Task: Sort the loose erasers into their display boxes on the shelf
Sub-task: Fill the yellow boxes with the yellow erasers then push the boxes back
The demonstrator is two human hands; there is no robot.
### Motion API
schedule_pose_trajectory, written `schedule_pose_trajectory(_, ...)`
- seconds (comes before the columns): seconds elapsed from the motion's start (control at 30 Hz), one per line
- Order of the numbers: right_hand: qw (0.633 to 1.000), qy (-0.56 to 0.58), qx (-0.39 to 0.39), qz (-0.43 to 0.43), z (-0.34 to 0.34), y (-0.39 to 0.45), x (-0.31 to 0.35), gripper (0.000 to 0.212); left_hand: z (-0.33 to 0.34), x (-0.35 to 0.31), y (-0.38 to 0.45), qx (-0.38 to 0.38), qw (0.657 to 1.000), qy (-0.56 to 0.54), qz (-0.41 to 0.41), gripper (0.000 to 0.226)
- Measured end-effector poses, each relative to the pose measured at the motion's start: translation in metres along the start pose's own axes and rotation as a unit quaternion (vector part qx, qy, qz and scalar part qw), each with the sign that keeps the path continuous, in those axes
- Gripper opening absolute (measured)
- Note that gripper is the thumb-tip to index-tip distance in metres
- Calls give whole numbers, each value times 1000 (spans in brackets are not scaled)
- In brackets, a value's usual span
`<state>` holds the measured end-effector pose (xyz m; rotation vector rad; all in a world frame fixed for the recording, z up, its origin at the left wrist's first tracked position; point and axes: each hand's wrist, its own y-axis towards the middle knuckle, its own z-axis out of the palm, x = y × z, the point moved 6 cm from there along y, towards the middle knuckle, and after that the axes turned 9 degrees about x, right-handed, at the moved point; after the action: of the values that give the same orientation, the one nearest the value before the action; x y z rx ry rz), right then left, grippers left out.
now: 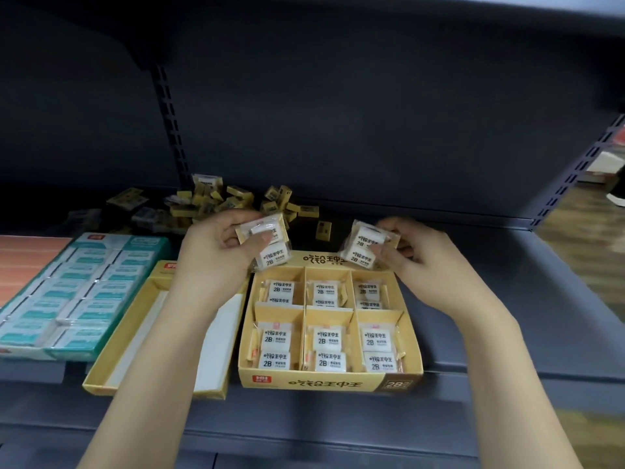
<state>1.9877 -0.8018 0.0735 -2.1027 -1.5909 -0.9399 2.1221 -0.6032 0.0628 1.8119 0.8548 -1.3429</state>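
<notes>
My left hand (216, 245) grips a clear twin pack of white 2B erasers (267, 243) above the back left corner of the yellow display box (329, 382). My right hand (416, 255) pinches a second twin pack (367, 247) over the box's back right corner. The box has several compartments, each with wrapped 2B erasers inside. A heap of loose yellow-and-black erasers (220, 201) lies at the back of the shelf behind my hands.
A second yellow box (108, 377) with white dividers stands left of the display box, under my left forearm. Further left is a teal box of erasers (77, 292) and an orange box (23, 262). The grey shelf (507, 316) runs to the right.
</notes>
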Motion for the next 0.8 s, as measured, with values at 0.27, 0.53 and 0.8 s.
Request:
schedule_pose_trajectory(0.27,999,37,13,26,-18,-14,-10,8,11,-18,-8,33,998,38,24,22)
schedule_pose_trajectory(0.53,991,104,74,42,-1,-24,-14,12,25,-15,-18,116,992,31,-49,20)
schedule_pose_trajectory(0.8,994,102,-25,9,6,-22,5,11,6,-3,-21,83,990,85,-74,17)
